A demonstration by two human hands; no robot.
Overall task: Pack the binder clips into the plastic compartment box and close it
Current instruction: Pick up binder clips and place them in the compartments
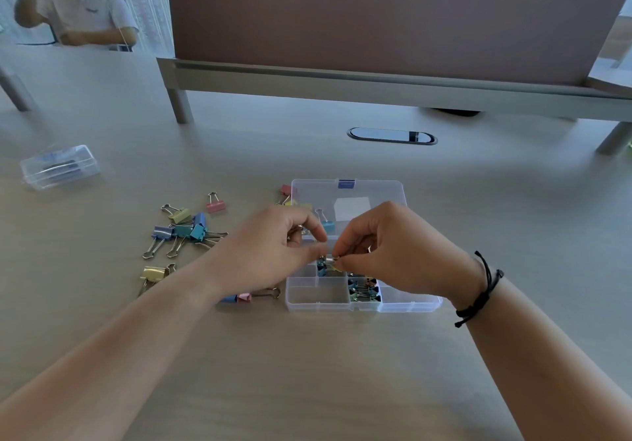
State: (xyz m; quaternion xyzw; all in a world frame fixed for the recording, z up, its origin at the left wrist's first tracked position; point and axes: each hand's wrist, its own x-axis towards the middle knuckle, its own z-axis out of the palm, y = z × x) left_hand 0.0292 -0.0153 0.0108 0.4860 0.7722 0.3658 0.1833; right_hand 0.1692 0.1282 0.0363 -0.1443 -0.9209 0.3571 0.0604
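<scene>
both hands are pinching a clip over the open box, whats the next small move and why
Probably lower the teal binder clip into the compartment right beneath it and let go. Both the left hand and right hand hold it just above the compartment box.

both hands (342,249) hide the compartment box's (319,298) middle.
</scene>
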